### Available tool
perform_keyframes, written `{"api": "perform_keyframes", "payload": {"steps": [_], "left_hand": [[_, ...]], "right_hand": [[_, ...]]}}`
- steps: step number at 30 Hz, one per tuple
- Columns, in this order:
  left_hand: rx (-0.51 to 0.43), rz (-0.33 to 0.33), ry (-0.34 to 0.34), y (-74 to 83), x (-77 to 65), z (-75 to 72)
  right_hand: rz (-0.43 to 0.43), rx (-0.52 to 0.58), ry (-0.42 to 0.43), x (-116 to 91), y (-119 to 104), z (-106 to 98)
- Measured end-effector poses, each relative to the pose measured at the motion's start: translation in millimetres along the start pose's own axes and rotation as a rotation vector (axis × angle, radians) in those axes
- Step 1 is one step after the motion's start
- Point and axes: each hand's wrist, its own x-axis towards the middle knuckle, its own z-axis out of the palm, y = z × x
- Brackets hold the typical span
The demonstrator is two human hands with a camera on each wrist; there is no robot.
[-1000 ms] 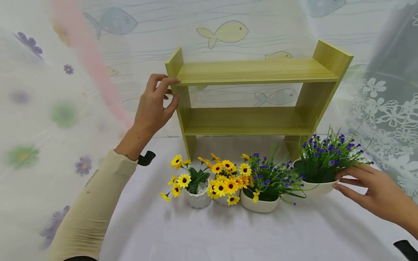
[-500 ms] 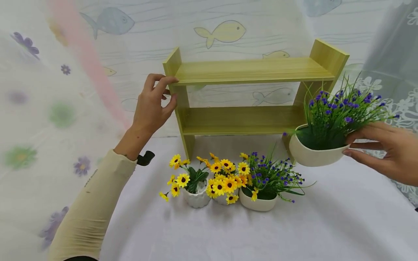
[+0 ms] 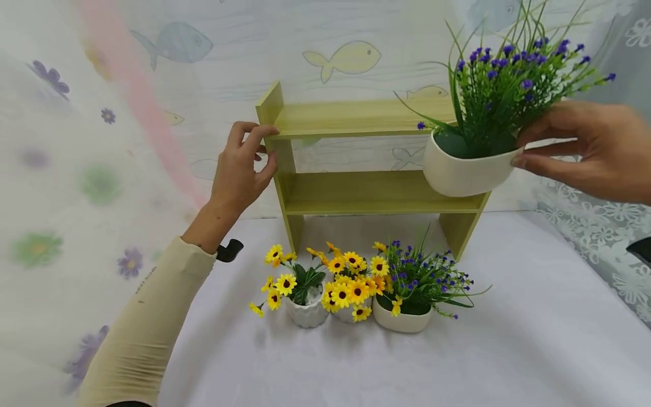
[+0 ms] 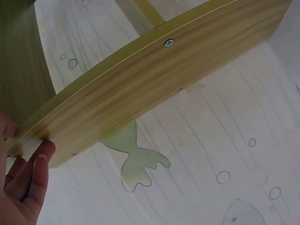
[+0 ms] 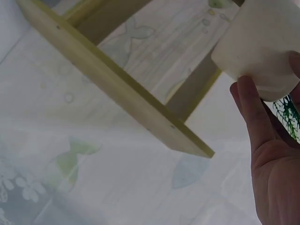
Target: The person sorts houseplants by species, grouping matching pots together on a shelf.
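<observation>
Gripping the near-side rim of a white pot (image 3: 468, 176), the right hand (image 3: 592, 148) pinches it between thumb and fingers at its right end. The pot is off the table, roughly level and upright, in front of the right part of a wooden shelf (image 3: 366, 191); from the head view it hides the right end of the upper board, and whether it touches the wood cannot be told. Purple flowers (image 3: 508, 62) and long grass blades rise from the pot, some leaning over the fingers. At the other end, the left hand (image 3: 239, 172) holds the shelf's left side panel, its index fingertip over the front edge beside the upper board and the other fingers against the outer face, where the left wrist view shows a screw (image 4: 169, 42). On the white cloth (image 3: 325, 367) in front of the shelf, three more pots stand in a row: a ribbed pot (image 3: 307, 314) with yellow flowers on the left, a second pot (image 3: 347, 314) largely hidden by yellow flowers in the middle, and an oval pot (image 3: 404, 323) with purple flowers on the right. Fish-printed fabric (image 3: 351, 57) hangs behind.
</observation>
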Motion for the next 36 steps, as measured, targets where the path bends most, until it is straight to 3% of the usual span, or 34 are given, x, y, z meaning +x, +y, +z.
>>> {"api": "perform_keyframes", "payload": {"steps": [3,7,10,18,26,36], "left_hand": [[0.007,-0.001,0.002,-0.5,0.5,0.1],[0.034,-0.008,0.009,-2.0,-0.2,0.1],[0.052,-0.011,0.015,-2.7,-1.2,1.4],[0.047,0.008,0.042,-1.3,2.2,6.9],[0.039,-0.004,0.042,2.5,5.5,12.5],[0.021,-0.011,0.059,2.6,4.5,10.3]], "right_hand": [[0.021,-0.024,-0.013,25,-6,-6],[0.114,-0.011,-0.073,58,-18,-7],[0.157,0.044,-0.124,82,-28,-4],[0.142,0.111,-0.136,139,-49,12],[0.204,0.230,-0.131,168,-48,30],[0.257,0.296,-0.125,183,-47,46]]}}
